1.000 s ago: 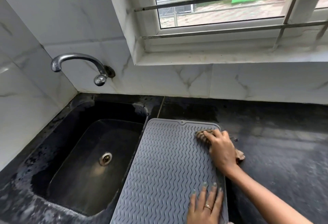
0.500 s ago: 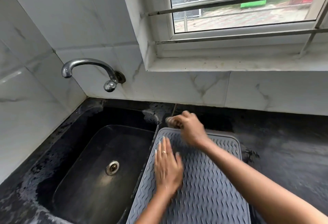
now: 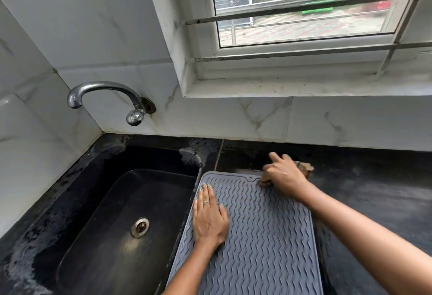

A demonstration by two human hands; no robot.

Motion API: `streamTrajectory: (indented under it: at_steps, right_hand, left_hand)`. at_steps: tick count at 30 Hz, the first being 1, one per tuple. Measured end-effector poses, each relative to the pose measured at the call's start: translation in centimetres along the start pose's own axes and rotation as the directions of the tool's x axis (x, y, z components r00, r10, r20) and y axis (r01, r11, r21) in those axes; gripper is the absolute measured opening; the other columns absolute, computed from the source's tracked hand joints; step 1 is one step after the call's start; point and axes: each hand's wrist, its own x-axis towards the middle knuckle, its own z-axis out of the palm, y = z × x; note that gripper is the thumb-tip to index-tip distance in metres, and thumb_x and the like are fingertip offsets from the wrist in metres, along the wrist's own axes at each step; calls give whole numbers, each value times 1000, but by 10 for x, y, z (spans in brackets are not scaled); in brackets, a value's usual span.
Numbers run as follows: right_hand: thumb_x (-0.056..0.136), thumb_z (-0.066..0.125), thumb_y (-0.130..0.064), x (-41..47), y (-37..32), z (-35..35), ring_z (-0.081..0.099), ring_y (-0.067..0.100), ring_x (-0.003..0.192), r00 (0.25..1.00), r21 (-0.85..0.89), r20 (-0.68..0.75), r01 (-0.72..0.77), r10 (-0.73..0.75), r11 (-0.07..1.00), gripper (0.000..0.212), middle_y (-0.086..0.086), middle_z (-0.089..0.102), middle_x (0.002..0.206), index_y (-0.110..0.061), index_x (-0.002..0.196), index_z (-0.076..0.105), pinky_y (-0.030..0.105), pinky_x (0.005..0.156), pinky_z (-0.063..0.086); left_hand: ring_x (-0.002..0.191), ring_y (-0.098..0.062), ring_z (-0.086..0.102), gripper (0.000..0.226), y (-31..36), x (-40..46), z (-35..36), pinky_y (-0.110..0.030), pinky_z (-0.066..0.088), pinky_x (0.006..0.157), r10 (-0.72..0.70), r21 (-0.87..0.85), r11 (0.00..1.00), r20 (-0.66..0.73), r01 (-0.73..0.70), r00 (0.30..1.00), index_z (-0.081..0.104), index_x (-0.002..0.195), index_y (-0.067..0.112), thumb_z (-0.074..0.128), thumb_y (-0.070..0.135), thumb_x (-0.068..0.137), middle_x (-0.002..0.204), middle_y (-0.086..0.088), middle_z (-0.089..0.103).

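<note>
two hands were on the grey mat (image 3: 264, 243), which lay in the lower middle of the frame, its long axis running from the bottom edge up toward the tiled wall and its left edge along the rim of the black sink (image 3: 105, 212). the left hand (image 3: 209, 217) lay flat on the mat's left side, fingers straight and close together, pressing down and grasping nothing. the right hand (image 3: 284, 173) was at the mat's upper right corner, fingers curled over a brown cloth (image 3: 305, 168) that showed past the knuckles on the right and a little under the heel of the hand; its forefinger stuck out toward the wall. the cloth sat partly on the mat's rim and partly on the dark counter (image 3: 374, 191). so nearly all the ribbed surface lay below and to the left of the cloth in the frame, and the right hand was the one on it. by my judgement the next stroke would need to run down the mat's length, or across toward the left hand, with the flat hand stopping any slide toward the sink. the tap (image 3: 105, 88) stood at the upper left.
</note>
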Motion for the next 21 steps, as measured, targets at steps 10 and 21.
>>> streamTrajectory:
  at_steps: [10, 21]
  right_hand:
    - [80, 61, -19, -48, 33, -8, 49, 24, 100, 995, -143, -102, -31, 16, 989, 11, -8, 67, 83, -18, 76, 70, 33, 65, 31]
    - [83, 54, -6, 73, -141, -12, 47, 29, 111, 904, 613, -83, -286, 420, 737, 46, 3, 58, 126, -20, 126, 54, 36, 93, 43]
  left_hand:
    - [144, -21, 25, 56, -3, 14, -17, -37, 19, 116, 1, -31, 1000, 34, 1, 999, 29, 148, 11, 32, 34, 97, 156, -7, 28]
    - [113, -18, 47, 16, -40, 131, -68, -35, 26, 89, -120, -32, 992, 4, 121, 993, 72, 94, 37, 60, 45, 87, 105, 8, 71]
